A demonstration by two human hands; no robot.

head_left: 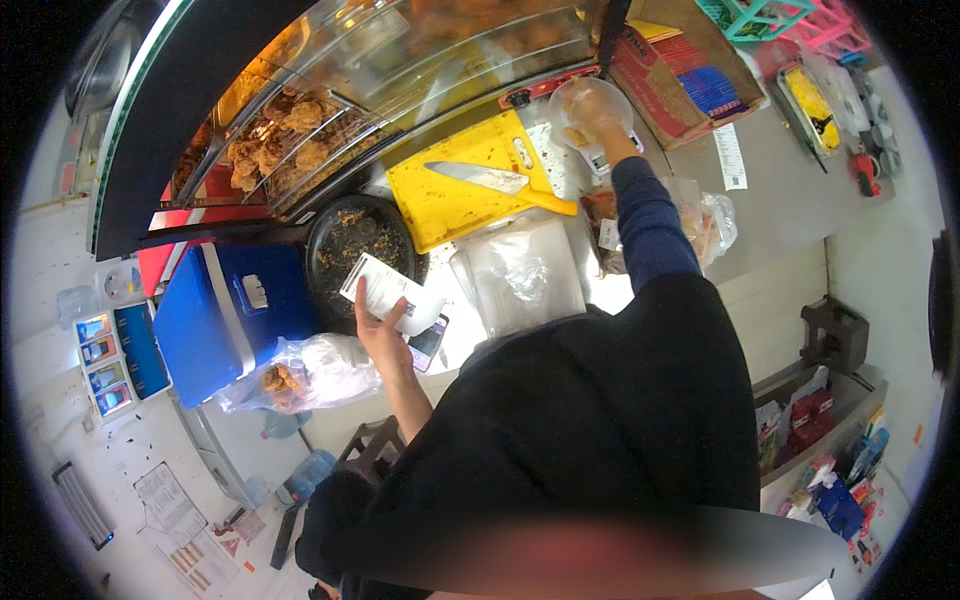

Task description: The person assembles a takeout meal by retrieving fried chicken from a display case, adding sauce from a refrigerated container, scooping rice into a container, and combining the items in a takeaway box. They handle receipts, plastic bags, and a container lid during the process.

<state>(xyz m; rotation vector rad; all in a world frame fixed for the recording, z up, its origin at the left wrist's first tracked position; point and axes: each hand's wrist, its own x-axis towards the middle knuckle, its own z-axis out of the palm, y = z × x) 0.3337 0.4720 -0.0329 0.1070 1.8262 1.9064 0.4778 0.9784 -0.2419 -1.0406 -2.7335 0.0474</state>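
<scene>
My left hand (380, 335) holds a white paper slip (385, 290) above a round black tray (345, 250) strewn with crumbs. My right hand (597, 125), in a thin clear glove, reaches far forward and grips a clear plastic bag or container (590, 100) at the back of the counter. A yellow cutting board (460, 185) lies between the hands with a large knife (480, 178) on it. A stack of clear plastic bags (518, 275) sits just in front of the board. A phone (428, 343) lies under my left hand.
A glass warmer case with fried chicken (280, 145) stands at the back left. A blue cooler box (225, 315) is at left, with a bagged piece of chicken (300, 375) beside it. A bag of food (700, 225) sits right of my arm. A cardboard box (690, 70) stands back right.
</scene>
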